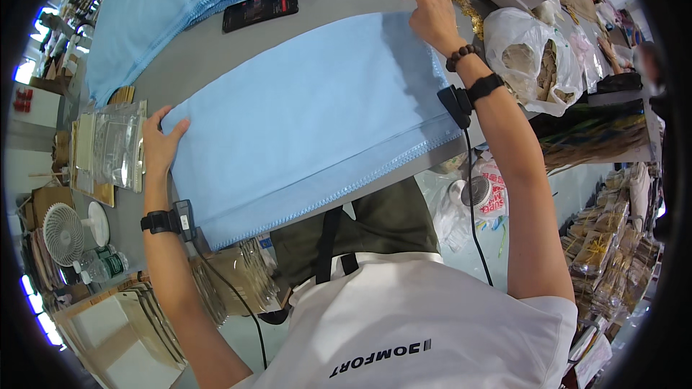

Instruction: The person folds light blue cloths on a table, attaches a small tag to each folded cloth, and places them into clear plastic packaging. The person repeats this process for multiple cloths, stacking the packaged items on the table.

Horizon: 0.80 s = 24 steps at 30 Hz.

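A folded light-blue fabric piece with a looped, serged-looking edge lies on the grey table before me. My left hand is at its far left corner, thumb and index finger spread, the thumb over the cloth's edge. Past the far right corner is my right hand, back upward and fingers bent; its fingertips are partly hidden, so whether it pinches anything is unclear. A shadow falls on the cloth beside it. Small gold pieces lie in a strip just right of that hand.
A stack of blue fabric lies at the back, near a lit phone. Clear plastic packets and a white fan are at left. A white plastic bag stands at right. Cables hang from both wrist devices.
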### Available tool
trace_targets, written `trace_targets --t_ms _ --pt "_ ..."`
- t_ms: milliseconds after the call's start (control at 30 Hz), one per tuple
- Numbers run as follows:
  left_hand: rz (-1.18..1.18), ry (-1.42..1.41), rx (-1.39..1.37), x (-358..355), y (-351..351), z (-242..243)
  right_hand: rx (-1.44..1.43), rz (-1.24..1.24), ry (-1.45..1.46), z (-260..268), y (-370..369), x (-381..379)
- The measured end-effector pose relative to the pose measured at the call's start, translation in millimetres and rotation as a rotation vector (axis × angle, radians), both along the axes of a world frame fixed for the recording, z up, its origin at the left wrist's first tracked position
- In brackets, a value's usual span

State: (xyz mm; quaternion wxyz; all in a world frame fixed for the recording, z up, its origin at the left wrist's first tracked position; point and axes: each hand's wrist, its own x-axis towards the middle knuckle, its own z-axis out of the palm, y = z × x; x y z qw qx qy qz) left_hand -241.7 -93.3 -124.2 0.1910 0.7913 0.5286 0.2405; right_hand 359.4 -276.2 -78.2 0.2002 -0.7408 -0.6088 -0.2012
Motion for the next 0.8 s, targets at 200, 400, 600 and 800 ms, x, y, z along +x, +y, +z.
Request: trace_targets --t_ms 200,400,600,800 --pt "0.077 -0.022 -0.062 -1.6 8.5 -0.1 -0.27 0.022 0.378 -25.4 25.1 17.4" --pt "0.116 -0.06 0.065 11.1 -12.0 23.8 0.026 0.185 0.469 -2.4 13.9 -9.3" --pt "0.01 -0.601 0.136 -28.4 -97.6 50.7 0.26 0.315 0.528 28.8 -97.7 -37.3" --pt "-0.291 -0.348 -0.093 -78.7 -208.8 30.9 -0.002 0.326 0.382 20.5 -211.5 -55.3"
